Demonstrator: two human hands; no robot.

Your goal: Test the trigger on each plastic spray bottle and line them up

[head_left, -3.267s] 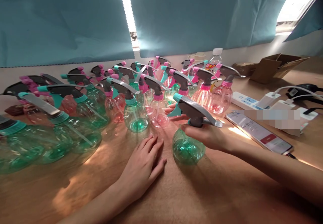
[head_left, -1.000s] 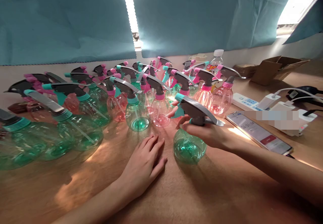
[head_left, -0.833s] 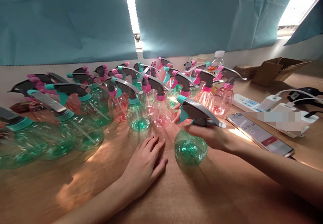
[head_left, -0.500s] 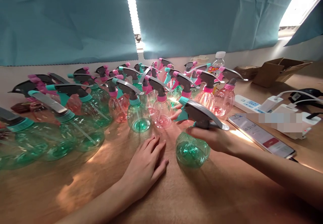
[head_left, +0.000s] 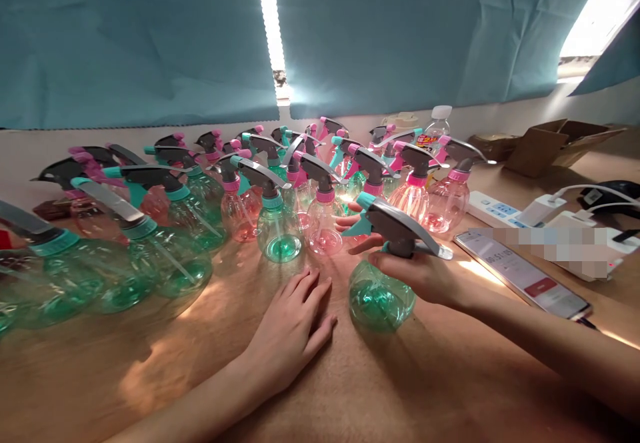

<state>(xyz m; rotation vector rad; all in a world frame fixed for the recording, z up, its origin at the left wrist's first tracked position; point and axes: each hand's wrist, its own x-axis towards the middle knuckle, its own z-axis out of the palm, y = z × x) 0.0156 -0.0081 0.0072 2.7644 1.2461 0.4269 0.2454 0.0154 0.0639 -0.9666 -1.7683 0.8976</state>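
Observation:
My right hand [head_left: 423,273] is around the neck of a green spray bottle [head_left: 383,300] with a grey and turquoise trigger head. Its thumb lies across the front of the neck, while the fingers reach out behind the head, partly hidden and somewhat spread. The bottle is upright at the table surface. My left hand [head_left: 297,313] lies palm down on the wooden table [head_left: 350,390], holding nothing, fingers stretched forward. Just beyond its fingertips stand a green spray bottle [head_left: 281,233] and a pink spray bottle [head_left: 324,226].
Several more green and pink spray bottles [head_left: 173,266] crowd the left and back. On the right lie a phone [head_left: 523,273] showing a timer and a power strip [head_left: 495,208] with chargers and cables. Behind them are an open cardboard box [head_left: 540,146] and a clear bottle [head_left: 439,126].
The view has shifted slightly, so the background sits a little further right. The right-hand fingers behind the trigger head look more stretched out. My left hand stays flat on the table.

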